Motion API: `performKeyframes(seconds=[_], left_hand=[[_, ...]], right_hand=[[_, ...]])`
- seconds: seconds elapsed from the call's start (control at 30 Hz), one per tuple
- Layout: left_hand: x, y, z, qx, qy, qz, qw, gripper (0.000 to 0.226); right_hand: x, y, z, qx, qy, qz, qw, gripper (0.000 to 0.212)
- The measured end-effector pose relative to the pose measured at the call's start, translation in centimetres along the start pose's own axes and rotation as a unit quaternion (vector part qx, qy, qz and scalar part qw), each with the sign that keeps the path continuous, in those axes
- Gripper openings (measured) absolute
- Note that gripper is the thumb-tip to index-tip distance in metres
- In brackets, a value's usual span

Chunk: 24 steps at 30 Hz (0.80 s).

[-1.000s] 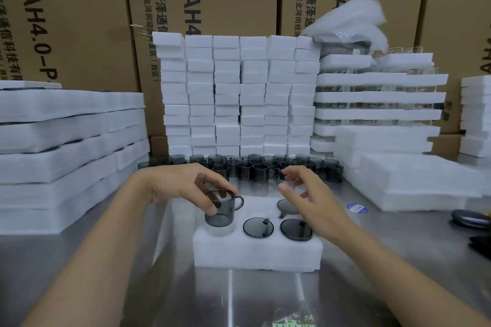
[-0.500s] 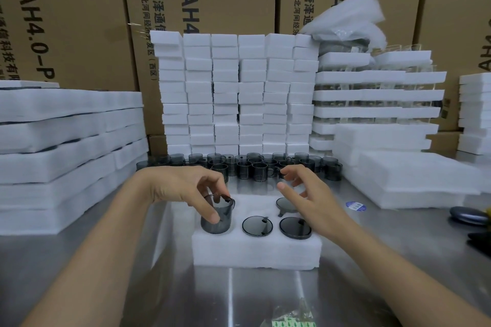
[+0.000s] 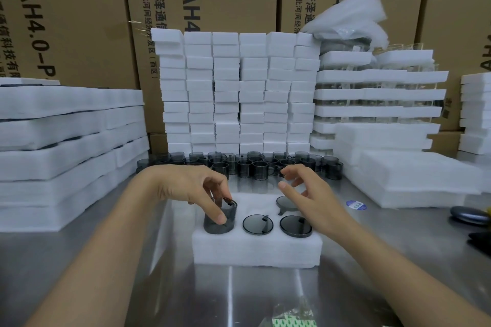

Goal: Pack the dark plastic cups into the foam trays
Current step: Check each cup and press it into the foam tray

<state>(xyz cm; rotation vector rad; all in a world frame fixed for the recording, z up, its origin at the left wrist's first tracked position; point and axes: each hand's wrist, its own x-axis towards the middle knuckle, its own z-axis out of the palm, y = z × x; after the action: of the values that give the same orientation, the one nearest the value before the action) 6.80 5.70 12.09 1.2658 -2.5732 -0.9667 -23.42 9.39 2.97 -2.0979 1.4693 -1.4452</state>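
A foam tray [image 3: 256,249] is set mid-tabletop [image 3: 79,260]. Three cups [image 3: 257,224] are seated along its front row, the left cup [image 3: 219,220] under the left hand [image 3: 186,186], and a fourth cup [image 3: 285,202] at the back right. Behind it loose cups [image 3: 255,166] are lined up, foam blocks [image 3: 239,93] are stacked behind those, and foam sheets [image 3: 66,146] are piled at left.

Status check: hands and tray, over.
Left hand grips cup, half-seated in foam tray, front-left hole. Right hand open above tray. Nothing blocking.

Cup row [image 3: 255,167], foam stacks [image 3: 239,93] behind tray [image 3: 255,252]
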Motion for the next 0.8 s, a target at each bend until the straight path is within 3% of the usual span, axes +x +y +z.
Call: performKeyframes(seconds=[0.53, 0.63, 0.8], left_hand=[[0.5, 0.5, 0.2, 0.062, -0.014, -0.023, 0.998, 0.047], [0.6, 0.3, -0.1, 0.051, -0.022, -0.012, 0.998, 0.036], [1.7, 0.8, 0.8, 0.121, -0.037, -0.037, 0.991, 0.039]], right_hand=[[0.0, -0.1, 0.0, -0.011, -0.004, 0.003, 1.0, 0.02], [0.0, -0.1, 0.0, -0.016, -0.004, 0.003, 1.0, 0.017], [0.0, -0.1, -0.1, -0.023, -0.008, 0.005, 1.0, 0.018]])
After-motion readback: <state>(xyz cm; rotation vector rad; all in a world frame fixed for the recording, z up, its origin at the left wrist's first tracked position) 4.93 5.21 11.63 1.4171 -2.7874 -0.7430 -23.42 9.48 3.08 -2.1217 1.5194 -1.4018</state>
